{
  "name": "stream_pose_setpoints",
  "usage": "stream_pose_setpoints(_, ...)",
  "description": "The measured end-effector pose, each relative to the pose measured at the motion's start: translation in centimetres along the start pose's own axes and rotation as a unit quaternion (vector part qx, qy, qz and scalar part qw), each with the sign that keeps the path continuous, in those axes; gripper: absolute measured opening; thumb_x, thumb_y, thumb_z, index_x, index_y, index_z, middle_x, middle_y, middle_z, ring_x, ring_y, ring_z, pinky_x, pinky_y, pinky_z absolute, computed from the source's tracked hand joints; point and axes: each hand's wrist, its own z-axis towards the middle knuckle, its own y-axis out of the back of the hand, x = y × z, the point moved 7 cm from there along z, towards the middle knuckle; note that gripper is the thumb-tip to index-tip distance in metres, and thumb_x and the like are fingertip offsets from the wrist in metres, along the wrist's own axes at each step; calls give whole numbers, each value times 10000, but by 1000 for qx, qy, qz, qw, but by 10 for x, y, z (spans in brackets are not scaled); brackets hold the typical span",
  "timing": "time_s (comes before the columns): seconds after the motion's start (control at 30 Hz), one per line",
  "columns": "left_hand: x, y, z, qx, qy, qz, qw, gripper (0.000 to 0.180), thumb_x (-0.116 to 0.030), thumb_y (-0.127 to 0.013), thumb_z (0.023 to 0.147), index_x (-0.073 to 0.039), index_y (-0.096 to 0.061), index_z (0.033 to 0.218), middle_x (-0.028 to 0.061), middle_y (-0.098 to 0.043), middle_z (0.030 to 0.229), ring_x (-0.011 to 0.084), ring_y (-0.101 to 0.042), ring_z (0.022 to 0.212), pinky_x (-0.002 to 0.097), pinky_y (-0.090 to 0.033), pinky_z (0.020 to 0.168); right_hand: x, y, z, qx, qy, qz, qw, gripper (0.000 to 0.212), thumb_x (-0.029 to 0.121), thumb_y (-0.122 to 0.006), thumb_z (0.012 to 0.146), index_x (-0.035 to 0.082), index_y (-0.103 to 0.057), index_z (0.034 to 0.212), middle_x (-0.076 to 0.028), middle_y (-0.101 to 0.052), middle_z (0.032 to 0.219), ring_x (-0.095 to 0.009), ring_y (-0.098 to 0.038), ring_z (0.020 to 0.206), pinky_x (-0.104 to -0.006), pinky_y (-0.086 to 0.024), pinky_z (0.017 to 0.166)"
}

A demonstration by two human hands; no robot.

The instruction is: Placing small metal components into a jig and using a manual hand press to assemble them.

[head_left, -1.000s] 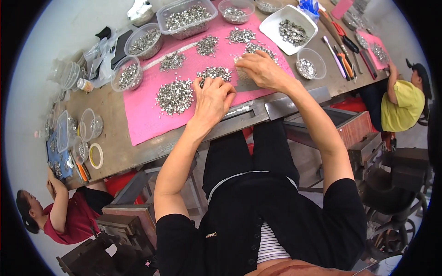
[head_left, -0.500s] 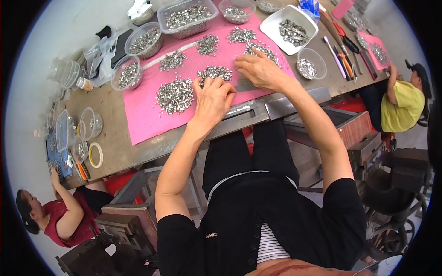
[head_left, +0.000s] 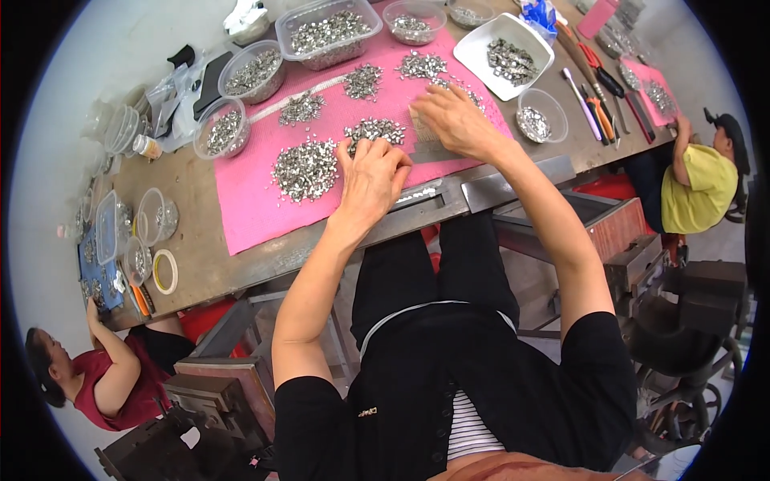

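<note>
My left hand (head_left: 372, 178) rests at the front edge of a pile of small silvery metal pieces (head_left: 378, 128), its fingers curled and pinched together. What its fingertips hold, if anything, is hidden. My right hand (head_left: 459, 124) reaches in above a flat tan and grey plate (head_left: 423, 136), fingers stretched out, in front of another pile of metal pieces (head_left: 478, 98) that it partly covers. A larger heap of the same pieces (head_left: 305, 170) lies left of my left hand. All of these lie on a pink mat (head_left: 253, 204).
Smaller piles (head_left: 362, 81) lie farther back. Behind them stand clear tubs of pieces (head_left: 287, 36) and a white tray (head_left: 465, 50). Pliers and other hand tools (head_left: 603, 108) lie at right. A metal rail (head_left: 513, 184) runs along the front edge. Co-workers sit at both ends, one in yellow (head_left: 702, 188).
My right hand has shifted slightly right, its fingers straightening and uncovering more of the tan plate. My left hand has stayed nearly in place.
</note>
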Motion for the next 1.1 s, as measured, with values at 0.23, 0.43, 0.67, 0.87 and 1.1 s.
stream_pose_setpoints(0.23,0,-1,0,1,10,-15,1000,94,-154,-767,806,-132,-705,874,25,-561,893,244,-545,951,580,-311,1021,-6,-8,5,8,-37,30,999,396,106,-505,990,46,-520,1382,-157,-627,1310,-341,-506,1324,-536,-328,1147)
stream_pose_setpoints(0.43,1,0,-1,1,8,-15,1000,87,-147,-762,810,-130,-705,873,32,-557,897,253,-542,962,595,-305,1031,-22,-1,7,-27,-92,81,992,449,65,-484,973,53,-479,1422,-138,-649,1279,-351,-530,1270,-497,-361,1117)
stream_pose_setpoints(0.67,2,-1,-3,0,14,-13,1000,85,-151,-759,811,-130,-703,871,30,-558,901,251,-544,963,598,-303,1036,-23,6,10,-10,-122,119,985,503,32,-478,945,52,-448,1447,-125,-659,1269,-342,-495,1326,-544,-306,1154)
stream_pose_setpoints(0.87,0,0,-1,-3,19,-13,1000,82,-166,-759,824,-132,-711,881,30,-562,885,243,-550,945,571,-300,1042,-11,0,2,-29,-39,106,993,479,56,-502,936,57,-460,1413,-154,-665,1229,-350,-541,1260,-530,-350,1104)
stream_pose_setpoints(1.1,0,0,-1,-2,22,-18,1000,79,-174,-759,838,-129,-717,887,31,-560,858,236,-555,918,539,-294,1049,-16,-7,6,-24,-55,36,998,460,103,-514,964,37,-462,1416,-158,-614,1330,-333,-505,1328,-545,-314,1144)
